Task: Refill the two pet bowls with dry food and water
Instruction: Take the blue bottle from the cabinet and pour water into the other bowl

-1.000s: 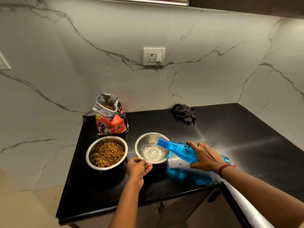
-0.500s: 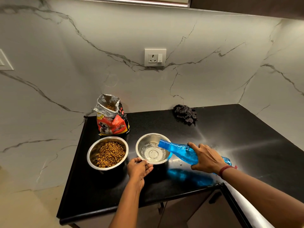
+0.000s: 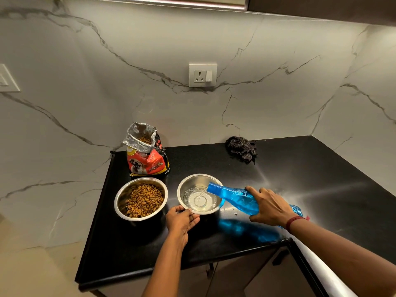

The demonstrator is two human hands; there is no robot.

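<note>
Down front, below the edge of the black counter point(image 3: 300, 168), dark cabinet doors point(image 3: 231, 273). Both forearms in over that edge.

Holding the near rim of the water bowl point(image 3: 199, 179) with the left hand point(image 3: 182, 219), thumb over the lip and fingers curled beneath. Gripping a blue bottle point(image 3: 235, 197) around its body with the right hand point(image 3: 271, 207), fingers wrapped over the top, a red band point(image 3: 294, 221) at the wrist. Tipping the bottle nearly level, mouth over the right side of the water bowl, with a thin stream of water point(image 3: 201, 192) falling into a shallow pool at the bottom. On the counter under the bottle, a blue reflection point(image 3: 242, 229) and a few droplets point(image 3: 235, 213).

Just left of the water bowl, close but apart, a second steel one, the food bowl point(image 3: 122, 196), heaped with brown kibble point(image 3: 145, 200). Behind the food bowl, standing upright near the wall point(image 3: 278, 61), an opened red and black bag of dog food point(image 3: 146, 161), foil top spread wide, more kibble visible inside. Farther right, at the back of the counter by the wall, a crumpled dark checked cloth point(image 3: 242, 147).

Beyond, on the white, grey-veined marble, a white socket plate point(image 3: 203, 75) above the bowls, and at far left part of another white switch plate point(image 3: 6, 79). At the very top, a lit strip point(image 3: 162, 2) under a cabinet.
</note>
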